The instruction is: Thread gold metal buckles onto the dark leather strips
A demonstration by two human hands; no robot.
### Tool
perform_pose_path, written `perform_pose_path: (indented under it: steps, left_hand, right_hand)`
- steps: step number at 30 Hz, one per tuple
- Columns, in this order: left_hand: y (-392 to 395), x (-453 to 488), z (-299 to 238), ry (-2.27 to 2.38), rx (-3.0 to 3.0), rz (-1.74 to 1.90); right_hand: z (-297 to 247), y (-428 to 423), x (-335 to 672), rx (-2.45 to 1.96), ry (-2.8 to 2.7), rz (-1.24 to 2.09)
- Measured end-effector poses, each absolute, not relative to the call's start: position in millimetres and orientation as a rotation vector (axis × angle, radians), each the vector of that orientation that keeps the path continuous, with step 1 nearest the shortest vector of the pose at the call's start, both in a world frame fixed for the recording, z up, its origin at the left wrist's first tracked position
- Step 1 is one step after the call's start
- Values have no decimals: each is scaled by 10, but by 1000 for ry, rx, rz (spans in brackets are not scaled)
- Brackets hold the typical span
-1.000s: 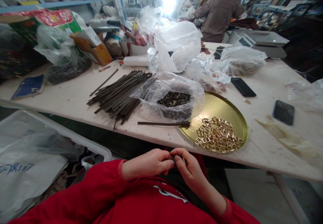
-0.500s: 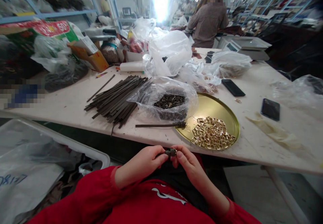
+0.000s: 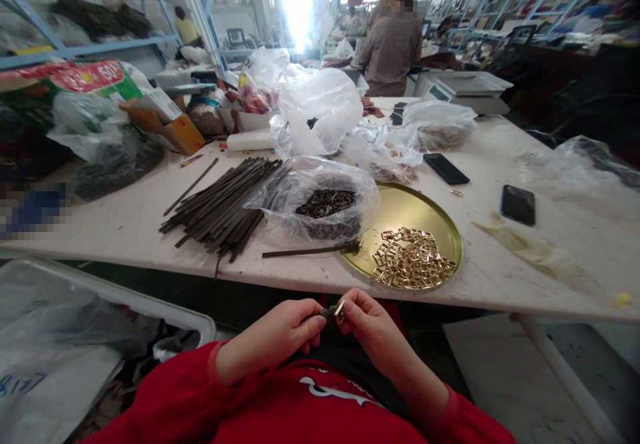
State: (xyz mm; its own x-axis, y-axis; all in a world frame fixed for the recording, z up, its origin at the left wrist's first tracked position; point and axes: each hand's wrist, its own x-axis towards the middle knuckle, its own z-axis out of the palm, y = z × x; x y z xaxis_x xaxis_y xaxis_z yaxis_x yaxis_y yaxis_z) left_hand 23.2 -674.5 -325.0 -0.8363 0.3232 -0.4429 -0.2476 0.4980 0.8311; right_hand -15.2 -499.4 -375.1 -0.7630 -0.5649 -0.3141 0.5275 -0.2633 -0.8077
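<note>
Just off the table's front edge, my left hand (image 3: 283,334) is closed around a short dark strap (image 3: 328,313), most of it hidden by the fingers. My right hand (image 3: 373,327) pinches a gold buckle (image 3: 340,311) that meets the strap's end; whether the strap passes through it I cannot tell. Beyond the hands, a round gold tray (image 3: 440,221) bears a heap of gold buckles (image 3: 415,257). One long dark strap (image 3: 300,252) lies with its end on the tray's rim. A clear bag (image 3: 360,197) of small dark pieces stands left of the tray, beside a pile of dark strips (image 3: 220,207).
Two phones (image 3: 446,169) (image 3: 518,205) lie on the table's right side. Plastic bags (image 3: 320,107) and a white roll (image 3: 249,141) are farther back. A white bin (image 3: 205,321) stands at lower left. A person in a brown shirt (image 3: 393,51) stands beyond the table.
My right hand has turned, bringing the gold buckle into clearer view at the strap's end. My left hand has shifted slightly left and down. The camera view has shifted a little.
</note>
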Motion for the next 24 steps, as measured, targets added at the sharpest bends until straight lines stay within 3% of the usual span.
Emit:
perform_pose_path:
  steps: [9,16,20,24]
  left_hand:
    - [-6811,109,-3366,2092,-96,1449]
    - [-6773,19,-3379,2102,35,1432]
    - [-6799,-68,-3353,2152,-87,1378]
    - [-7035,-299,-3353,2520,94,1065]
  right_hand:
    - [-3764,-5002,-247,-223,1559,-1998]
    - [-3662,-5024,-372,-1190,2302,-1355]
    - [-3658,-5066,-491,-1373,2475,-1168]
    - [-3730,-4974,-819,-1359,2644,-1038]
